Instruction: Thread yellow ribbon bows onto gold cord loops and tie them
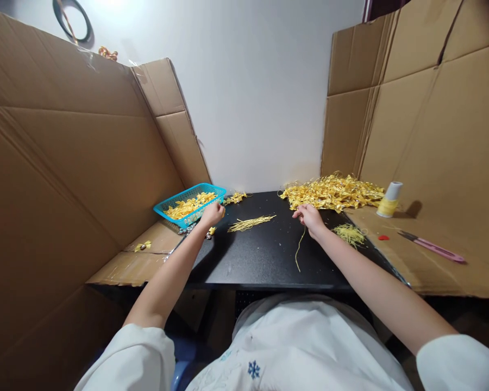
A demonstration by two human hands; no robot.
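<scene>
My right hand (309,218) is closed in a pinch above the black table, and a thin yellow string (297,254) dangles below it. At the front right edge of a teal plastic basket (161,212), my left hand (213,214) is curled closed, and whatever its fingers hold is hidden. Yellow ribbon bows (187,206) fill that basket. Small silvery bells (187,230) lie at its foot, partly behind my left forearm. Between the hands rests a bundle of cut yellow strings (250,223).
A large heap of yellow bows (334,193) lies at the back right, with loose string pieces (350,234) in front. On the right cardboard stand a thread spool (389,201) and pink-handled scissors (436,248). Cardboard walls (65,146) flank both sides. One bow (143,246) lies at left.
</scene>
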